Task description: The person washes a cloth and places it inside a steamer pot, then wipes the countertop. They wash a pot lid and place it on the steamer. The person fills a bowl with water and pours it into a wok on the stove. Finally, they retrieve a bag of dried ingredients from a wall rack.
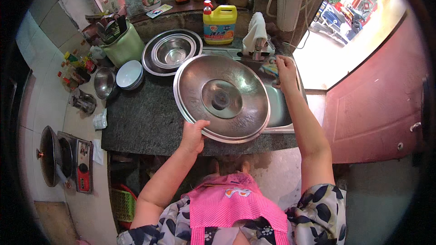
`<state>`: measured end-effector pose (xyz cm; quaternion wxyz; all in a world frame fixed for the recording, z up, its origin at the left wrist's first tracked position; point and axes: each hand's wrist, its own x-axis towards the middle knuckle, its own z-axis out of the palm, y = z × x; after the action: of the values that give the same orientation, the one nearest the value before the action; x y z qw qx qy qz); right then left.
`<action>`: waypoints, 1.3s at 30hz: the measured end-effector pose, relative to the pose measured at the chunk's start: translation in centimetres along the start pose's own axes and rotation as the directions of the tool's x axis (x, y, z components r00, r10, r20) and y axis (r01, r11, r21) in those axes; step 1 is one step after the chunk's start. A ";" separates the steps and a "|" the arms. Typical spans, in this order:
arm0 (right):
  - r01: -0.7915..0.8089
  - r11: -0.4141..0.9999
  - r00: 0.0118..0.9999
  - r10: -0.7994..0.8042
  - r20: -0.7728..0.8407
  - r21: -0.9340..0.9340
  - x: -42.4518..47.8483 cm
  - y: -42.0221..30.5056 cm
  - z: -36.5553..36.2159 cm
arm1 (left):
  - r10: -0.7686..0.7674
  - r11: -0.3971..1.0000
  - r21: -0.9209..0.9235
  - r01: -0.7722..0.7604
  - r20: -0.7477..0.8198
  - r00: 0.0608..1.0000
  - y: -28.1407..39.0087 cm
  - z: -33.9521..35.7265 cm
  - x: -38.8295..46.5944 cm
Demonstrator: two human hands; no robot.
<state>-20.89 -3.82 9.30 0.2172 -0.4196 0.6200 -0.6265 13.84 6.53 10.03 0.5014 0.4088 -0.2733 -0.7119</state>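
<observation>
A large round steel lid (pixel 190 85) with a dark centre knob is tilted over the counter and part of the steel sink (pixel 280 109). My left hand (pixel 194 135) grips its near left rim, thumb on top. At the sink's right side my right hand (pixel 286 71) holds a blue and yellow cloth or scouring pad (pixel 269 67), clear of the lid. Behind the sink is the tap (pixel 258 50), with a white cloth (pixel 256 30) beside it. Steel basins (pixel 150 54), one inside another, sit behind the lid's left edge.
A yellow detergent jug (pixel 219 23) stands behind the sink. To the left are stacked white bowls (pixel 129 75), a steel bowl (pixel 105 83), a green utensil holder (pixel 126 47) and several sauce bottles (pixel 73 68). A gas stove (pixel 83 166) is at lower left, a red door (pixel 374 109) at right.
</observation>
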 end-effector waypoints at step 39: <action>0.876 0.474 -0.058 0.288 0.956 -0.090 -6.1 3.8 -6.4 | -0.059 0.997 -0.060 0.050 -0.165 0.985 -6.6 6.7 0.7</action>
<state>-23.56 4.33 4.85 0.1789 -0.9101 0.3395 0.1564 4.74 7.99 8.01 0.5140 0.4599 -0.1994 -0.6961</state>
